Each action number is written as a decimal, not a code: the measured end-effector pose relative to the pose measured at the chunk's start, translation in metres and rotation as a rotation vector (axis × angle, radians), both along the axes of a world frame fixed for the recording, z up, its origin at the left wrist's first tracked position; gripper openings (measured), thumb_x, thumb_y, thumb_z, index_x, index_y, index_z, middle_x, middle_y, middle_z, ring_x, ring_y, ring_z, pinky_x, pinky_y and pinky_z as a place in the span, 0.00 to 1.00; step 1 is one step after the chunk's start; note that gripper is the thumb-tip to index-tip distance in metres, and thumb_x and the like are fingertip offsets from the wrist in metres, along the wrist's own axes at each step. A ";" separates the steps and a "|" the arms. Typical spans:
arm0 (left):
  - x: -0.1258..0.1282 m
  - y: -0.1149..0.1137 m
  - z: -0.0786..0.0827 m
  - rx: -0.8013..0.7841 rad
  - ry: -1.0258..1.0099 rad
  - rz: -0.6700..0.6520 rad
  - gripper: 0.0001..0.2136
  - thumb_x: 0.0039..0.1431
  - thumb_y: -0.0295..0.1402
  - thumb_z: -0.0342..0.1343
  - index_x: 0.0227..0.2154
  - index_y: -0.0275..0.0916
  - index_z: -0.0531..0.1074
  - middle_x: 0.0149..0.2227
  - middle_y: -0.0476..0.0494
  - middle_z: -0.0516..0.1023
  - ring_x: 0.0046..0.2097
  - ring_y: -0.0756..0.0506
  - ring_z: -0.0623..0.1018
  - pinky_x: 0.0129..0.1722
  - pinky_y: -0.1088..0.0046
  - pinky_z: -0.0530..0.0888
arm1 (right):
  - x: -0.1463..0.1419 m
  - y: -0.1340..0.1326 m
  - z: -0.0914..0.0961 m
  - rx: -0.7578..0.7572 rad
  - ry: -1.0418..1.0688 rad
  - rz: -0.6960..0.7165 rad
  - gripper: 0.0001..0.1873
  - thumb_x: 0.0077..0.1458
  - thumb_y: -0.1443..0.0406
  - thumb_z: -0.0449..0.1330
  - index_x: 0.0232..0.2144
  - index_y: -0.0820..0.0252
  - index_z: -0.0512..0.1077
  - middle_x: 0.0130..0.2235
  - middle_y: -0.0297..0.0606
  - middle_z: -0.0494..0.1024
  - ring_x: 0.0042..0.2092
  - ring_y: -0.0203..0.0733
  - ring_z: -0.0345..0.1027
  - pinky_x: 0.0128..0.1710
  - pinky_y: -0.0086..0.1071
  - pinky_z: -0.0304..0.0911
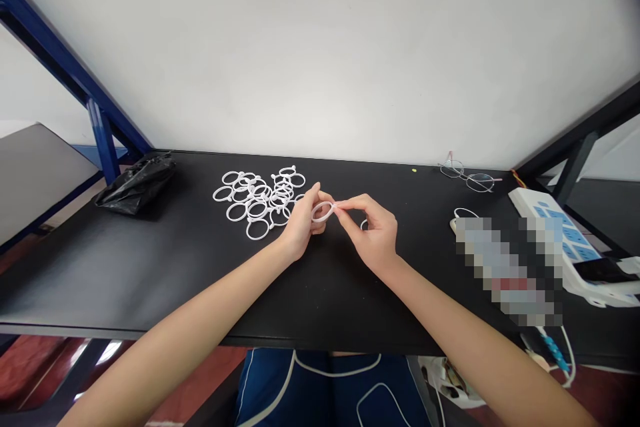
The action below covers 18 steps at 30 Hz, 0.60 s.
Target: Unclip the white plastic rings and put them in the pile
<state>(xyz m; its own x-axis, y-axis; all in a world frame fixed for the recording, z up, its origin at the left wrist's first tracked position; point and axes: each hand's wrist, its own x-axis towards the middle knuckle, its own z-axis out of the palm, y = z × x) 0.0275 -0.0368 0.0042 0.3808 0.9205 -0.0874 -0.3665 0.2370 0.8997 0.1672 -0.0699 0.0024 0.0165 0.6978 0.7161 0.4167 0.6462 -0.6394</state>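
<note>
Both of my hands meet over the middle of a black table (150,267). My left hand (303,223) curls its fingers round a white plastic ring (323,213), and my right hand (373,230) pinches the same ring at its right end between thumb and forefinger. A heap of several white rings (260,199) lies just left of my left hand. Another small white piece (364,224) peeks out behind my right hand, mostly hidden.
A crumpled black plastic bag (136,183) lies at the table's left rear. A pair of glasses (470,175) rests at the back right. A white power strip (575,247) and a blurred-out object (505,267) sit on the right. Blue shelf posts (103,140) stand left.
</note>
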 end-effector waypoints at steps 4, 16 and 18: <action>0.001 -0.008 0.000 0.334 0.235 0.075 0.23 0.60 0.54 0.51 0.24 0.37 0.67 0.21 0.54 0.58 0.22 0.54 0.56 0.22 0.76 0.55 | 0.001 -0.001 0.000 -0.057 0.121 0.014 0.01 0.57 0.67 0.63 0.33 0.55 0.75 0.32 0.35 0.79 0.35 0.42 0.76 0.37 0.38 0.74; 0.001 -0.008 -0.008 0.366 0.305 0.158 0.25 0.61 0.55 0.46 0.24 0.37 0.69 0.19 0.53 0.58 0.23 0.52 0.57 0.23 0.74 0.56 | -0.003 -0.001 0.002 -0.203 0.277 0.057 0.06 0.54 0.63 0.67 0.33 0.57 0.74 0.32 0.35 0.78 0.33 0.40 0.76 0.35 0.34 0.73; 0.000 -0.008 -0.007 0.344 0.302 0.150 0.25 0.63 0.53 0.45 0.23 0.36 0.70 0.19 0.53 0.57 0.22 0.53 0.56 0.22 0.75 0.55 | -0.002 -0.002 0.001 -0.210 0.211 0.044 0.06 0.55 0.63 0.65 0.33 0.58 0.72 0.30 0.34 0.76 0.30 0.37 0.73 0.31 0.31 0.70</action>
